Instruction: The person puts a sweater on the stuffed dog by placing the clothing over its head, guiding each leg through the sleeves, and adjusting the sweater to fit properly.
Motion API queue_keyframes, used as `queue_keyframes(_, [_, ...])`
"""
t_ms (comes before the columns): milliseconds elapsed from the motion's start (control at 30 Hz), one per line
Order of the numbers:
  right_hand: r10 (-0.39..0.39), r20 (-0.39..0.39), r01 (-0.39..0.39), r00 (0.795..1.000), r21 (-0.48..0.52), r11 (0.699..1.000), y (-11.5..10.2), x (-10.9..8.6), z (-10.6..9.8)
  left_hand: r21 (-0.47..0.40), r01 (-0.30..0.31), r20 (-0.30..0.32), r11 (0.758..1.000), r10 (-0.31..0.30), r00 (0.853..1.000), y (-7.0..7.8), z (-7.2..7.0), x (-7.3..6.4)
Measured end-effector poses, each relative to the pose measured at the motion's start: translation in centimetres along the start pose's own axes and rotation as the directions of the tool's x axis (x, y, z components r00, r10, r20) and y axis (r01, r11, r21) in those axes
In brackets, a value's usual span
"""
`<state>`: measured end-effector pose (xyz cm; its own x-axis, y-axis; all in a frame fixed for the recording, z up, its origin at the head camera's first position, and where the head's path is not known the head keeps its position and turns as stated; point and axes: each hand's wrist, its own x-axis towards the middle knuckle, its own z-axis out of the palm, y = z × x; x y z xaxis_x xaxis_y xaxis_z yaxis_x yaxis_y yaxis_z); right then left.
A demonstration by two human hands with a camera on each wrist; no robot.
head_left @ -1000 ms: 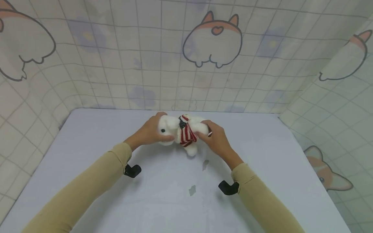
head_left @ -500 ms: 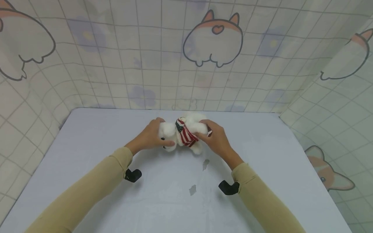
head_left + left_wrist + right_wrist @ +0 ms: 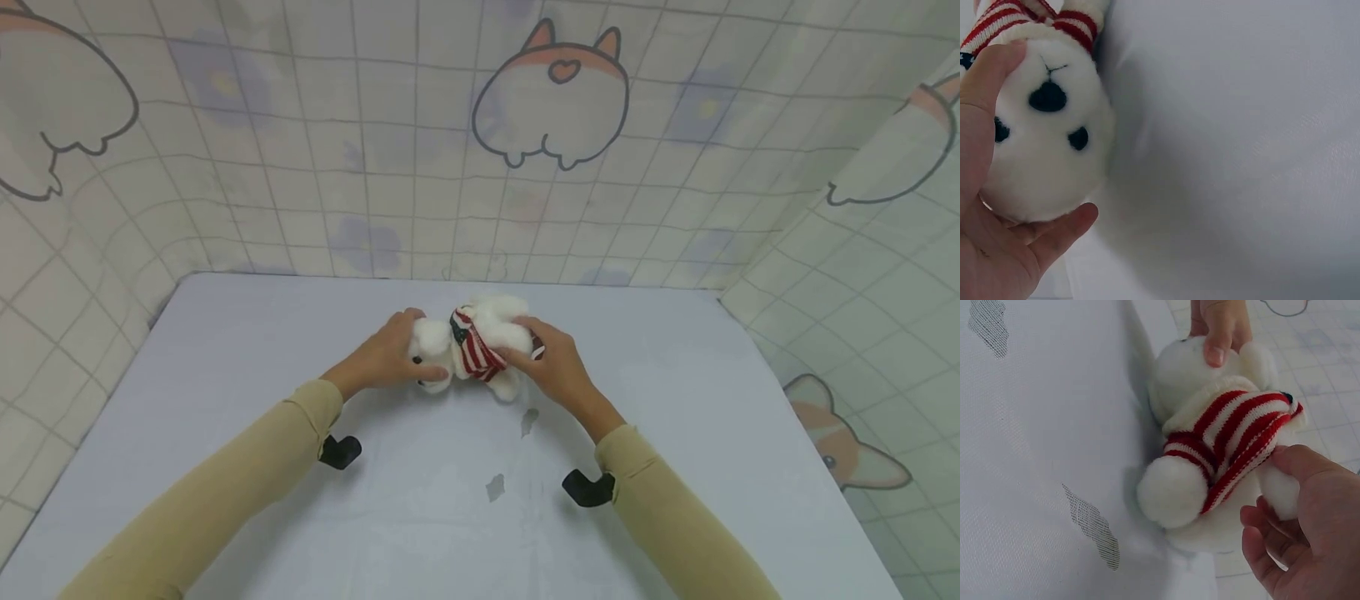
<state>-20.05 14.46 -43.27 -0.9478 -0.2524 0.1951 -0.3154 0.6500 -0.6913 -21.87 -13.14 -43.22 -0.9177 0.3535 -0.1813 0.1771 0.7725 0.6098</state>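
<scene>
On the near side of the plush bear (image 3: 495,321), two tan sleeves (image 3: 217,492) are slanting inward, each with a black wrist mount (image 3: 339,452), and open room on the white table (image 3: 675,400) is spreading toward the viewer and to both sides. At the bear's head, the left hand (image 3: 386,350) is holding it, thumb over the cheek, fingers round the crown; at its lower end, the right hand (image 3: 555,358) is loosely pinching a leg near the hem of the striped sweater (image 3: 476,354). The bear itself is lying sideways between the hands, seemingly resting on the table. If the hands were pulling unevenly, the soft leg could slip from the looser right hold. Just beyond the bear, the far edge (image 3: 637,288) is running close, so a push that way could jam it against the patterned cloth (image 3: 427,208) hanging behind.
</scene>
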Motion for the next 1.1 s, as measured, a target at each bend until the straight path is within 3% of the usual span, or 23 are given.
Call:
queue_keyframes(133, [0.004,-0.003,-0.004,1.0,0.013,1.0,0.0,0.1,-0.1,0.054,-0.034,-0.003,0.998,0.034,0.999,0.2,-0.3,0.3])
queue_keyframes(267, [0.026,0.009,-0.026,1.0,0.016,1.0,-0.1,0.2,-0.2,0.126,-0.106,-0.009,0.986,0.108,0.994,1.0,-1.3,0.6])
queue_keyframes(333, [0.037,0.017,-0.037,0.999,0.016,0.999,-0.1,0.2,-0.3,0.122,-0.148,-0.02,0.981,0.151,0.988,1.8,-2.1,0.8])
queue_keyframes(433, [0.048,0.025,-0.049,0.999,0.022,0.999,-0.3,0.3,-0.4,0.084,-0.232,-0.058,0.969,0.237,0.97,3.2,-3.4,1.1])
queue_keyframes(533, [0.052,0.025,-0.053,0.998,0.02,0.998,-0.3,0.3,-0.4,0.07,-0.327,-0.101,0.942,0.333,0.937,4.6,-4.4,1.6])
queue_keyframes(633, [0.049,0.022,-0.049,0.999,0.017,0.999,-0.3,0.4,-0.3,0.083,-0.368,-0.118,0.926,0.376,0.919,5.8,-4.9,1.9])
queue_keyframes(967, [0.03,0.024,-0.031,0.999,0.021,0.999,-0.1,0.3,-0.2,0.108,-0.376,-0.026,0.92,0.38,0.924,7.5,-4.9,2.7])
queue_keyframes(1100, [0.03,0.028,-0.031,0.999,0.035,0.999,-0.1,0.2,-0.2,0.139,-0.34,-0.019,0.93,0.346,0.938,7.6,-4.9,2.6])
